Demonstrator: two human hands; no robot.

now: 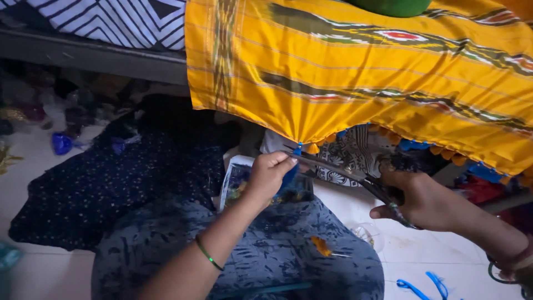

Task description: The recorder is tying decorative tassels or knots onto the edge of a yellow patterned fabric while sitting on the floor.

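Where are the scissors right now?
In the head view, right of centre: the dark metal scissors are gripped by the right hand, blades pointing left toward the left hand under the yellow patterned cloth.

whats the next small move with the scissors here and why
Probably close the scissors just below the blue tassel. The left hand pinches that tassel at the yellow cloth hem, and the right hand has the blade tips right beside it, so a trim looks set up.

Yellow cloth (355,66) runs off the top and right edges. The scissors (355,178) handles are buried inside the right hand (427,203), and the clutter (50,111) at upper left is just a dim blur.
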